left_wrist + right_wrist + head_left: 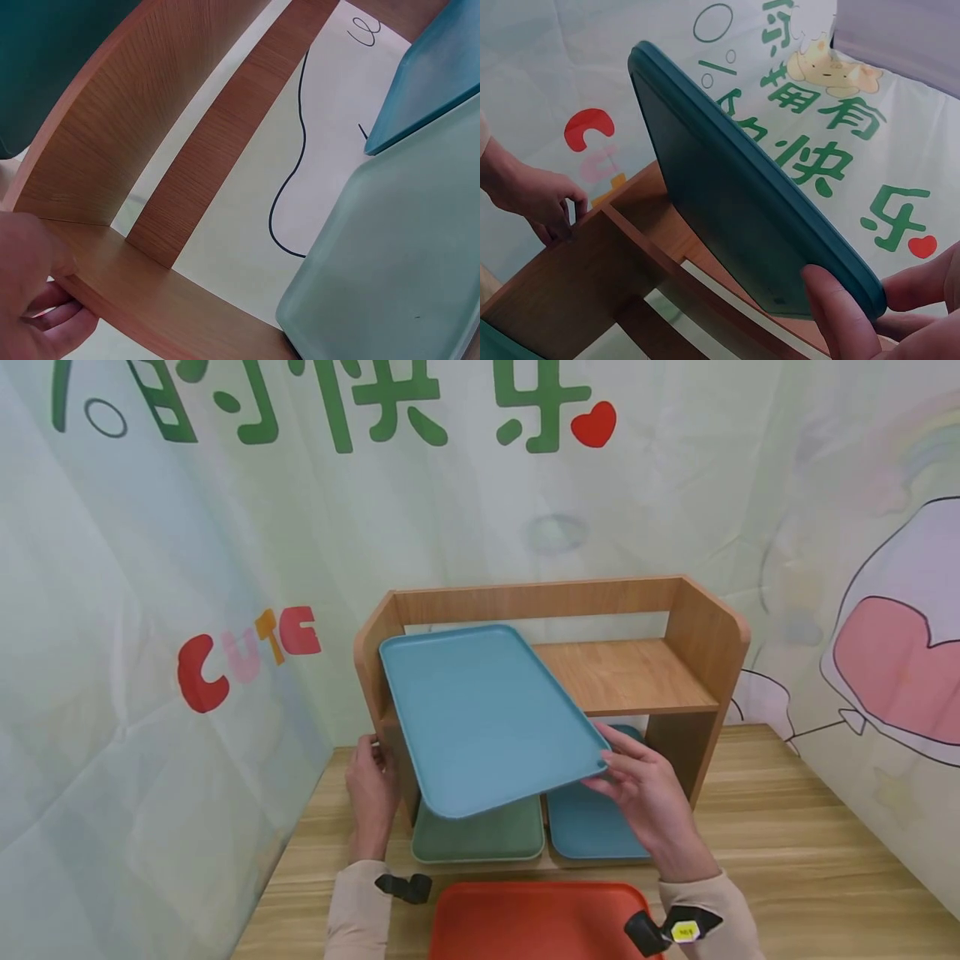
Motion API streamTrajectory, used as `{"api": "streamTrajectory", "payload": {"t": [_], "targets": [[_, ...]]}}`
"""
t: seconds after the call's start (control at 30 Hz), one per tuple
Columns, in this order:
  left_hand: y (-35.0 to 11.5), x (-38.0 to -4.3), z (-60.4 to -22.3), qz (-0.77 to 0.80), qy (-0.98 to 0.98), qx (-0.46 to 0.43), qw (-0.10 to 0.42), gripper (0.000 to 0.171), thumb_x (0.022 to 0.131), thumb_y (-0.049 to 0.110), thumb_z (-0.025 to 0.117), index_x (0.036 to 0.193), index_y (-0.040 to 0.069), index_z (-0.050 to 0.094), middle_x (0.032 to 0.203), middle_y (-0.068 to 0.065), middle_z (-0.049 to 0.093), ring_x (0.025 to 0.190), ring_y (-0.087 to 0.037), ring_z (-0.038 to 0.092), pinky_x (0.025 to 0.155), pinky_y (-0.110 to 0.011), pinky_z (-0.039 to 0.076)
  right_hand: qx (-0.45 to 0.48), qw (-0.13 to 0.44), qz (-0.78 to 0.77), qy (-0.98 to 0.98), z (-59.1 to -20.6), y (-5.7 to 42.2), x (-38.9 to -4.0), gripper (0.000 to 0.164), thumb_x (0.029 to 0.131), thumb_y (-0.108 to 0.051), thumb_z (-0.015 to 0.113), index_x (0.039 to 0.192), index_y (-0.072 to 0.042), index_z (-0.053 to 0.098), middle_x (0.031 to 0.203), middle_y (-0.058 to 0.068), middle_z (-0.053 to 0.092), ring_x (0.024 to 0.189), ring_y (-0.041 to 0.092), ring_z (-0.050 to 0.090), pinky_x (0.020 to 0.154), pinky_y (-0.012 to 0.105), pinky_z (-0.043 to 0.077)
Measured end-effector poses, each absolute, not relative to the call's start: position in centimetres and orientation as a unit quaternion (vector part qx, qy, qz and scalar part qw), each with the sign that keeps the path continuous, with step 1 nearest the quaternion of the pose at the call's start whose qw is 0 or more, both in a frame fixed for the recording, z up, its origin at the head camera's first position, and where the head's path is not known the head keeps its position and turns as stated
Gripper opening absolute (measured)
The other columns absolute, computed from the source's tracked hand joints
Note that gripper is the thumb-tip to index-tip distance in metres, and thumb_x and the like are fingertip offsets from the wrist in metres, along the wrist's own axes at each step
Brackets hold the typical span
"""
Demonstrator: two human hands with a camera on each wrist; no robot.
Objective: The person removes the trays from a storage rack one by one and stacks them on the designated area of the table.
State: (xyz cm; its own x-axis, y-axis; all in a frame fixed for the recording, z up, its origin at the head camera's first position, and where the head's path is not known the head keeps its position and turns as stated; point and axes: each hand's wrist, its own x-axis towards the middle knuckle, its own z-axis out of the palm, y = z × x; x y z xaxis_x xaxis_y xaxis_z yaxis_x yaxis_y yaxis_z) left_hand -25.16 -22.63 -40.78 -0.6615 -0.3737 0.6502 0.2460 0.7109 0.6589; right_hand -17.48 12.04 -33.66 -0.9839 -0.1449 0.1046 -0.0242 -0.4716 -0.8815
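Observation:
My right hand (652, 797) pinches a blue rectangular tray (487, 718) by its near right corner, thumb on one face and fingers on the other, as the right wrist view shows. The tray is tilted and overlaps the left part of the wooden desk shelf (626, 672). Its far left corner is close to the shelf's left side panel. My left hand (372, 797) grips the edge of that panel, and in the left wrist view the fingers (64, 330) curl round the wood.
Under the shelf board lie a green tray (480, 843) on the left and another blue tray (596, 831) on the right. A red tray (532, 922) rests on the wooden table (810, 860) in front. A printed cloth backdrop (225, 527) hangs behind and at both sides.

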Motion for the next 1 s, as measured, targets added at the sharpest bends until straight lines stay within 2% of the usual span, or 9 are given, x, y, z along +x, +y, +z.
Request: {"api": "streamTrajectory", "payload": {"t": [0.23, 0.57, 1.0], "targets": [[-22.5, -25.2, -40.7, -0.38, -0.824, 0.033, 0.418, 0.015, 0.092, -0.001, 0.055, 0.106, -0.004, 0.056, 0.095, -0.025, 0.065, 0.084, -0.037, 0.064, 0.072, -0.049, 0.053, -0.093, 0.03, -0.857, 0.506, -33.9, 13.1, -17.4, 0.035, 0.097, -0.005, 0.049, 0.132, -0.004, 0.056, 0.112, 0.0, 0.07, 0.095, 0.014, 0.069, 0.078, 0.03, 0.058], [-22.5, -25.3, -40.9, -0.361, -0.821, 0.021, 0.441, 0.014, 0.091, -0.002, 0.055, 0.104, -0.006, 0.056, 0.089, -0.025, 0.065, 0.078, -0.037, 0.063, 0.067, -0.047, 0.052, -0.091, 0.038, -0.855, 0.509, -34.4, 14.6, -17.3, 0.028, 0.098, -0.009, 0.05, 0.12, -0.011, 0.066, 0.106, -0.001, 0.072, 0.09, 0.012, 0.069, 0.077, 0.028, 0.058], [-22.5, -25.4, -41.1, -0.35, -0.823, 0.013, 0.447, 0.013, 0.092, -0.001, 0.053, 0.104, -0.005, 0.057, 0.086, -0.021, 0.064, 0.073, -0.031, 0.06, 0.062, -0.04, 0.048, -0.152, 0.086, -0.868, 0.464, -35.3, 17.0, -17.3, 0.035, 0.1, -0.003, 0.04, 0.119, -0.014, 0.068, 0.108, 0.001, 0.073, 0.093, 0.012, 0.07, 0.077, 0.027, 0.058]]}}
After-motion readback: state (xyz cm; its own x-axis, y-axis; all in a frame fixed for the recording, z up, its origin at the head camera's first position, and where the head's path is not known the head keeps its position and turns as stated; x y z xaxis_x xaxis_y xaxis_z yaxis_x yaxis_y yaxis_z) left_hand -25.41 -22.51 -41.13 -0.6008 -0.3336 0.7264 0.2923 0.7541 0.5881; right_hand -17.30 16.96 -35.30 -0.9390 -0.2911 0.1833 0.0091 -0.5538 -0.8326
